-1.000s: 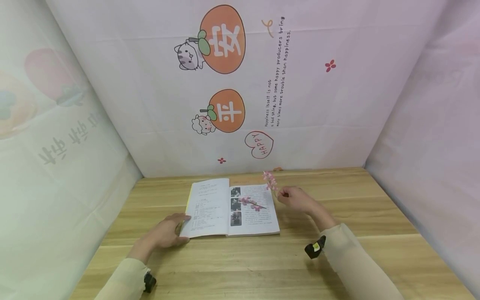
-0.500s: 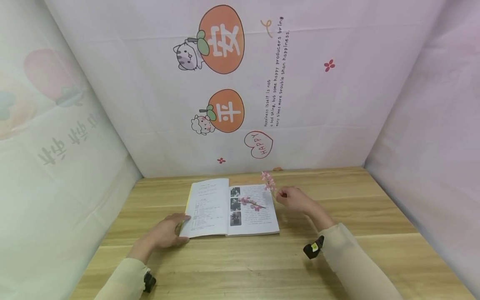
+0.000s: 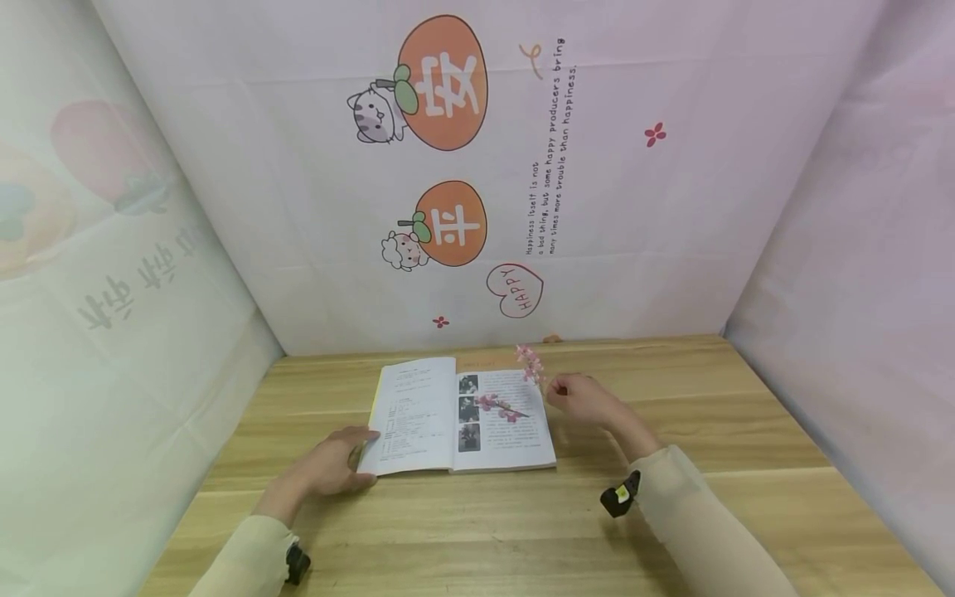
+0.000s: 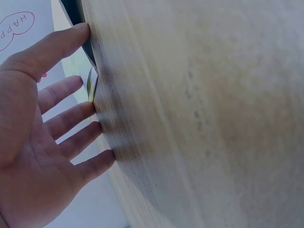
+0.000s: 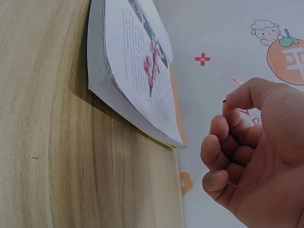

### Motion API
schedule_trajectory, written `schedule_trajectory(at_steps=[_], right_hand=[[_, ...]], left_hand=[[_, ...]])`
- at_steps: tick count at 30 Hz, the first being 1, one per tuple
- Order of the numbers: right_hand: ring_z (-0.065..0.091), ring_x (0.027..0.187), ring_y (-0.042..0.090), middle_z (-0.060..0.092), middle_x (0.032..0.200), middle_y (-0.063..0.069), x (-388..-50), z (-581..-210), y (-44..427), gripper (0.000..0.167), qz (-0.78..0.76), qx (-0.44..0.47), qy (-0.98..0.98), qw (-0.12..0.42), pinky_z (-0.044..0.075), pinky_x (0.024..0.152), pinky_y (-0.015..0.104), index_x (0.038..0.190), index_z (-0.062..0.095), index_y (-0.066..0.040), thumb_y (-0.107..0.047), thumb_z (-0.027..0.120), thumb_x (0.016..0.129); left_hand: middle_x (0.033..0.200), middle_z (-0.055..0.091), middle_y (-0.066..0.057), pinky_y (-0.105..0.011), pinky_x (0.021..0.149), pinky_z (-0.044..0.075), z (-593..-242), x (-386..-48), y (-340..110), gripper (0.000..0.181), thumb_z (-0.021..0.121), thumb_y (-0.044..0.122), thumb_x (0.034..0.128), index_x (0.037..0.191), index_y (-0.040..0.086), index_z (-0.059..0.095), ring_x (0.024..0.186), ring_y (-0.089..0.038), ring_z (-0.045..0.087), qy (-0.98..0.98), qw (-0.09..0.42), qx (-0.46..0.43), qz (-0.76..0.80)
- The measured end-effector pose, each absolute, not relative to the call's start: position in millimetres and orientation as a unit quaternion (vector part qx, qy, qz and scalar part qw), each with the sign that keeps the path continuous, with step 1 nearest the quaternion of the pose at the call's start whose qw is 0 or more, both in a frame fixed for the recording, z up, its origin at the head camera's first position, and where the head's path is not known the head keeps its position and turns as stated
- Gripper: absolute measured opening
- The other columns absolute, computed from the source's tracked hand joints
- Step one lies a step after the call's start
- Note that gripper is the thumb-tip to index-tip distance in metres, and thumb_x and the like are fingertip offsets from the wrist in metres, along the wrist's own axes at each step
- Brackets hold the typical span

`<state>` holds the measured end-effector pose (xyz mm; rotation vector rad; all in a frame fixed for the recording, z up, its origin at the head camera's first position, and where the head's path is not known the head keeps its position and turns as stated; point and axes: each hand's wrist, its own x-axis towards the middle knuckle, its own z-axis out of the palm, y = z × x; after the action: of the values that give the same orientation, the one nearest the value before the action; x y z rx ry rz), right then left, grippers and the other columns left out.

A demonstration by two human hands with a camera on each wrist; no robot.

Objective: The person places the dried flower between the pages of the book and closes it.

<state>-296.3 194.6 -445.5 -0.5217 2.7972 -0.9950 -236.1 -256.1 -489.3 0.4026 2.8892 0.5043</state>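
An open book [image 3: 418,423] lies on the wooden table, text on both pages and photos on the right one. A pink flower sprig [image 3: 501,407] rests on its right page. My right hand [image 3: 585,400] pinches a second pink flower sprig [image 3: 530,365] by its stem, between thumb and index finger, above the book's upper right edge. In the right wrist view only the dark stem end [image 5: 224,101] pokes out at the fingertips. My left hand [image 3: 333,461] touches the book's lower left corner, fingers spread. Its fingertips [image 4: 108,156] reach the tabletop in the left wrist view.
The wooden table [image 3: 477,539] runs to a white printed cloth [image 3: 612,207] at the back. Cloth walls also stand at left and right. Black wrist cameras [image 3: 619,495] sit on both sleeves.
My right hand has shifted slightly left, bringing the held sprig further over the right page. The left hand, the book and the lying sprig stay in place.
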Motion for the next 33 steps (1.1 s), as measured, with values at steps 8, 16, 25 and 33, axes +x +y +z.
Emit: schedule_trajectory(at_steps=[8,16,25,33], right_hand=[[0.048,0.068,0.013,0.053,0.072,-0.001,-297.5,-445.8,190.0,0.018,-0.321,-0.17,0.929,0.067,0.04,0.064,0.026,0.081,0.057,-0.012,-0.018,0.053,0.098],[0.05,0.067,0.013,0.054,0.073,-0.001,-296.8,-447.2,185.8,0.018,-0.32,-0.17,0.929,0.072,0.041,0.062,0.025,0.081,0.058,-0.012,-0.017,0.054,0.097],[0.049,0.066,0.013,0.053,0.072,-0.001,-298.0,-448.6,181.6,0.019,-0.32,-0.171,0.928,0.081,0.04,0.062,0.026,0.081,0.057,-0.012,-0.018,0.053,0.098],[0.047,0.065,0.013,0.051,0.071,-0.001,-295.4,-448.0,177.6,0.019,-0.319,-0.171,0.928,0.093,0.039,0.06,0.026,0.081,0.057,-0.011,-0.016,0.052,0.099]], left_hand=[[0.156,0.042,-0.017,-0.057,0.117,0.036,-488.7,-235.7,-255.8,0.076,0.081,0.037,0.0819,0.147,0.014,0.049,0.144,-0.041,0.039,0.972,0.087,0.139,0.168],[0.155,0.043,-0.017,-0.057,0.117,0.037,-488.8,-235.4,-255.8,0.076,0.081,0.037,0.0812,0.147,0.014,0.049,0.143,-0.041,0.04,0.971,0.089,0.136,0.174],[0.155,0.043,-0.016,-0.057,0.117,0.037,-490.0,-235.4,-255.9,0.076,0.082,0.037,0.0812,0.147,0.015,0.049,0.143,-0.041,0.04,0.972,0.09,0.131,0.174],[0.156,0.042,-0.015,-0.057,0.117,0.037,-490.5,-235.1,-256.0,0.076,0.082,0.038,0.081,0.147,0.015,0.05,0.143,-0.04,0.04,0.972,0.087,0.133,0.173]])
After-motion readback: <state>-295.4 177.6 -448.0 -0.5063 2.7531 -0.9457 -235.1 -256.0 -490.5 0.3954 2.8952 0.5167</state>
